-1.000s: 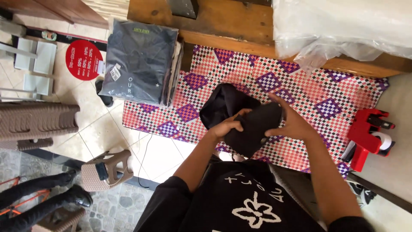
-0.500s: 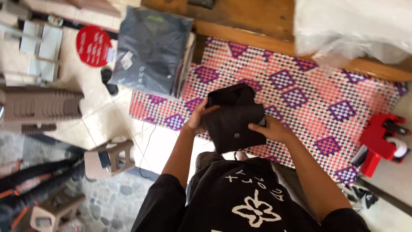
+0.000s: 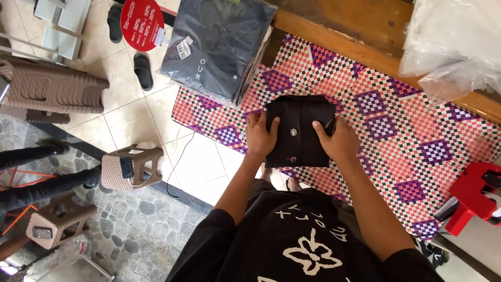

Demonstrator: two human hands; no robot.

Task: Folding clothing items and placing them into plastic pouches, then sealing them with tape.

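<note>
Head view, looking straight down. A folded black garment lies flat at the centre of the frame on a worktop covered with a pink, white and purple checked cloth. The garment forms a neat, squarish packet; small metal snaps show down its middle.

Left hand: spread flat, palm down, on the left edge of the garment, fingers pointing to the top of the frame. It presses the fabric and grips nothing.

Right hand: likewise flat on the right edge of the garment, fingers spread, thumb turned inward toward the snaps. No grasp, just resting pressure.

Both forearms run down to the lower centre of the frame, where the person's black shirt with a white flower print fills the bottom edge.

Surroundings: a dark bagged garment stack sits at the top, left of centre, overhanging the cloth's corner, apart from the hands. Clear plastic wrapping lies at the upper right on a wooden ledge. A red object sits at the right edge. Brown woven stools stand on the tiled floor at the left.
</note>
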